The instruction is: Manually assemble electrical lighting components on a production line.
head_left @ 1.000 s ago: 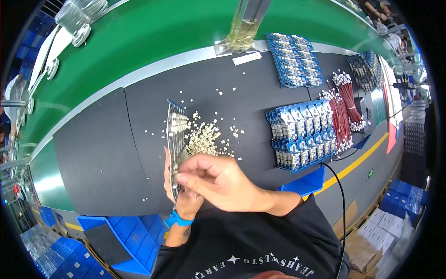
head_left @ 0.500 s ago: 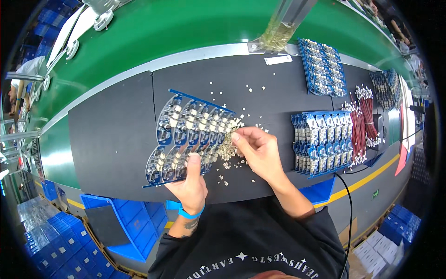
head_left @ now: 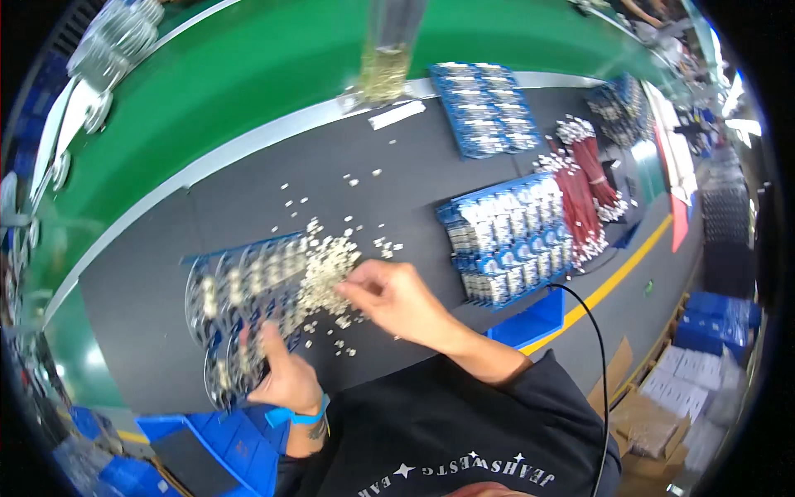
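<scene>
My left hand grips a blue circuit board panel at its near edge, thumb on top. The panel carries rows of rounded boards with cream parts and is blurred by motion. Against its right side lies a loose pile of tiny cream connectors on the dark mat. My right hand is at the pile's right edge, thumb and forefinger pinched together. Whatever those fingertips hold is too small to make out.
A stack of blue panels stands to the right, with another panel stack behind it. Dark red wire bundles with white ends lie beyond. A black cable hangs over the near edge. Blue bins sit below the table.
The head view has swung, so the scene sits further left. The panel has drawn off the connector pile, uncovering more of it. My right hand stays pinched by the pile.
</scene>
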Demonstrator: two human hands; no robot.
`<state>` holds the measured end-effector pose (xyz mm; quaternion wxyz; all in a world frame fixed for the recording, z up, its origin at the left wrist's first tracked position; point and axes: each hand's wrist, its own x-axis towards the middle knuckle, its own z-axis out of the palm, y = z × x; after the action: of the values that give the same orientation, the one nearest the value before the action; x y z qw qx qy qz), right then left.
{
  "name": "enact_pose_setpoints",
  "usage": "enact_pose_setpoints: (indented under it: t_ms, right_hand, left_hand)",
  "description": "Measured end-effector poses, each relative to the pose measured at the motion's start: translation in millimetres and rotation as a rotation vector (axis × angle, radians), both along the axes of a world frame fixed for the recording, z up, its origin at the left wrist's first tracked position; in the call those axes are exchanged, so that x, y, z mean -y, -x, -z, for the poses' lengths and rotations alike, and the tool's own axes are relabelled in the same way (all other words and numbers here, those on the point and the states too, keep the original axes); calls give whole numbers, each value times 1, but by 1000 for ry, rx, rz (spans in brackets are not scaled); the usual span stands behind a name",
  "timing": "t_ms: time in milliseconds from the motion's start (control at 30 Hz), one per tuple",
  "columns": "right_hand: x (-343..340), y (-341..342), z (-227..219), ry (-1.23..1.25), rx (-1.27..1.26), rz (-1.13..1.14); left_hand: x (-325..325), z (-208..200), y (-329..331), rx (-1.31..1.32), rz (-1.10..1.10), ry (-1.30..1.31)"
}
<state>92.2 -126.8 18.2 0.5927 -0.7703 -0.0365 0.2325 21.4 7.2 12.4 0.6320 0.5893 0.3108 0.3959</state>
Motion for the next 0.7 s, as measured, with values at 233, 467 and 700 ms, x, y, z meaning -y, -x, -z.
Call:
enact_pose_setpoints:
  t_ms: [233, 467, 700]
  right_hand:
    - [-23, 1, 11, -370, -21, 206]
    - [-21, -4, 1, -308, -190, 99]
    - [-25, 2, -2, -415, -68, 158]
  left_hand:
    - [-6, 2, 15, -81, 307, -1]
    - [-6, 0, 16, -190, 256, -225]
    - [-3, 8, 9, -71, 173, -321]
